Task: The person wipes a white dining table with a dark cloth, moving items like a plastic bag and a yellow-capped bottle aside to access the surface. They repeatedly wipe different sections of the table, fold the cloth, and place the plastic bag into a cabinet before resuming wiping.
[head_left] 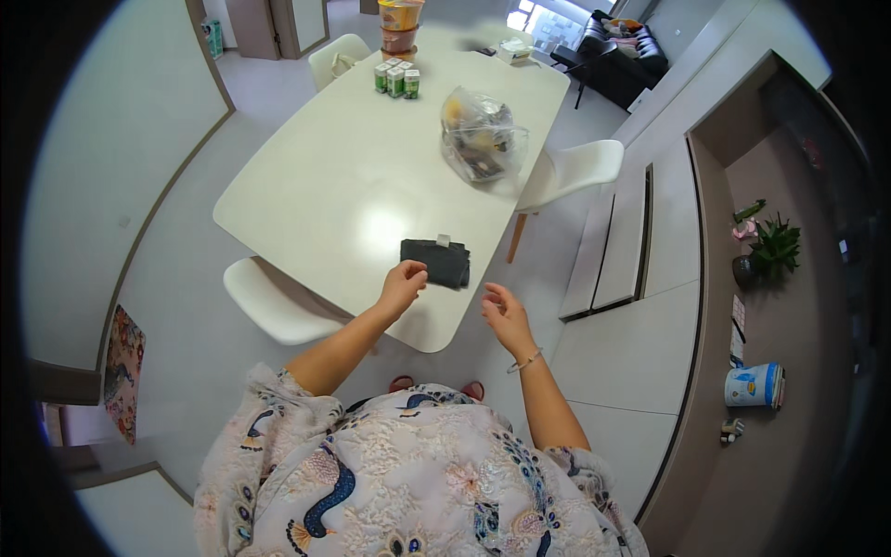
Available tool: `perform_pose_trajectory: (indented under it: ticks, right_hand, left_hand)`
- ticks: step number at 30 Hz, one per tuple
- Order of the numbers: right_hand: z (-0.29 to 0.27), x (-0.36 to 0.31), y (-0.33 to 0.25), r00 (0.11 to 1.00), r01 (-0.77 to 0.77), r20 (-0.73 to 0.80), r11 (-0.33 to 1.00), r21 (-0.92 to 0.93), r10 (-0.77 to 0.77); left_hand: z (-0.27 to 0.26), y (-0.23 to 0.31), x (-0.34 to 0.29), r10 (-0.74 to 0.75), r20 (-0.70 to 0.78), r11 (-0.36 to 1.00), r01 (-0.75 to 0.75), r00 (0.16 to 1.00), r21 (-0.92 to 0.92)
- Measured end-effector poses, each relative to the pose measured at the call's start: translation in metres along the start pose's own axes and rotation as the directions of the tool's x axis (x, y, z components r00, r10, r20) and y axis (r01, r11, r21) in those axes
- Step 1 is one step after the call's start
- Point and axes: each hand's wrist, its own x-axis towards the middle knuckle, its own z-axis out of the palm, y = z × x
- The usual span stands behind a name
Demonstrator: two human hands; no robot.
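Observation:
A dark grey folded cloth point(436, 263) lies flat near the table's close end, with a small whitish tag point(444, 240) at its far edge. My left hand point(402, 288) is over the cloth's near left corner, its fingers loosely bent and seemingly holding nothing. Whether its fingertips touch the fabric is hard to see. To the right of the cloth, past the table edge, my right hand point(507, 318) hangs in the air with fingers apart and nothing in it. A bracelet circles that wrist.
The white table point(316, 176) carries a clear plastic bag point(483, 139) of items, small green-white cartons point(396, 82), stacked tubs point(399, 39) and a tissue box point(513, 50). White chairs point(283, 302) stand around it. On the right, a wall niche holds a plant point(775, 246) and a blue-white can point(752, 385).

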Motion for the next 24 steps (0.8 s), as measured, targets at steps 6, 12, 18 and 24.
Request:
perform_pose_trajectory:
  ticks: [6,12,18,24]
  right_hand:
    - [0.042,0.065,0.022,0.949,0.316,0.169,0.844,-0.433,-0.268]
    - [0.066,0.098,0.061,0.860,0.497,0.471,0.540,-0.680,-0.198]
    - [0.084,0.185,0.039,0.858,0.500,0.474,0.536,-0.680,-0.199]
    - [0.091,0.286,0.020,0.781,0.608,0.582,0.491,-0.624,-0.227]
  left_hand:
    - [0.005,-0.060,0.027,0.475,0.135,0.569,-0.421,0.869,0.706]
    - [0.007,-0.063,0.028,0.338,0.227,0.347,-0.345,0.914,0.872]
    - [-0.032,-0.032,0.122,0.286,0.206,0.381,-0.308,0.936,0.872]
    - [-0.044,-0.007,0.184,0.272,-0.018,0.338,-0.078,0.962,0.938]
